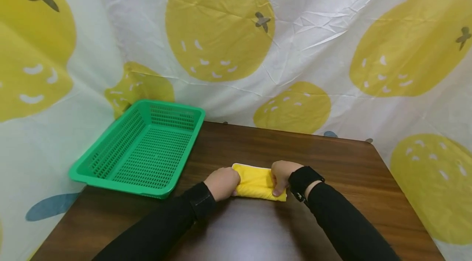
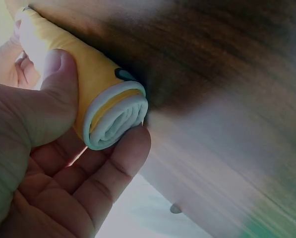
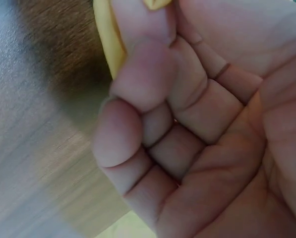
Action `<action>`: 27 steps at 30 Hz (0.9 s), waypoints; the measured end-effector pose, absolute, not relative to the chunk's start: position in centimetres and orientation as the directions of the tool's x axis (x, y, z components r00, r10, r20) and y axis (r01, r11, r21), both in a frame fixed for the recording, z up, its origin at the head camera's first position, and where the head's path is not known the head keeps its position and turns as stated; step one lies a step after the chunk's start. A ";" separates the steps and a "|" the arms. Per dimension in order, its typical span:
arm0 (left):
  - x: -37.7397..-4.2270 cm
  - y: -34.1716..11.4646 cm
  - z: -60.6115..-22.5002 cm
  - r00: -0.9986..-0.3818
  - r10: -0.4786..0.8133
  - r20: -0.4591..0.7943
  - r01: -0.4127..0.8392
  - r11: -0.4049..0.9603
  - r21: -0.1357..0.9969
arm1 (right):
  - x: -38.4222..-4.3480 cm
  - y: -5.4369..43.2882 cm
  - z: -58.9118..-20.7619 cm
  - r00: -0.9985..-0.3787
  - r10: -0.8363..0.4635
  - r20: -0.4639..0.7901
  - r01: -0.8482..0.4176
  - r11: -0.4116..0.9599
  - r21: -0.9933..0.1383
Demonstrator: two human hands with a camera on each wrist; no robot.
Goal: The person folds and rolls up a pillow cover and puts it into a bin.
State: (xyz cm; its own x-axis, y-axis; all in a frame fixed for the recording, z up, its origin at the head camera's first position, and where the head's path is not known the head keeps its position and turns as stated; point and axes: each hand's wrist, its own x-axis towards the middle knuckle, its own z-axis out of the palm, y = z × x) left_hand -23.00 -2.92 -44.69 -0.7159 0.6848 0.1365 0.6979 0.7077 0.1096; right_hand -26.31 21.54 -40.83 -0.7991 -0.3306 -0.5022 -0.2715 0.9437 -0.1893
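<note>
A yellow cloth (image 1: 254, 182) with a pale edge lies on the table between my two hands. In the left wrist view the cloth (image 2: 88, 54) is rolled up, and its end shows white and yellow layers in a spiral. My left hand (image 1: 223, 183) grips the left end, thumb on top and fingers curled below. At the other end, my right hand (image 1: 284, 175) pinches the roll. Only a strip of yellow cloth (image 3: 108, 42) shows past the curled fingers in the right wrist view, so most of that end is hidden.
A green plastic basket (image 1: 172, 175) with slotted walls stands at the back left of the dark wooden table (image 1: 324, 216). Behind the table hangs a white curtain (image 1: 313, 31) printed with yellow fruit. Black bands circle both wrists.
</note>
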 end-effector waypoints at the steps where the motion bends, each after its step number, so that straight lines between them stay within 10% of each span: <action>1: -22.9 -2.9 -44.8 -0.718 0.682 0.138 0.696 0.710 0.109 | -26.4 21.7 -41.0 -0.798 -0.332 -0.504 -0.269 0.943 -0.196; 27: -19.8 -1.9 -44.9 -0.708 0.661 0.248 0.606 0.750 -0.266 | -26.7 22.5 -41.3 -0.794 -0.372 -0.481 -0.289 0.927 -0.238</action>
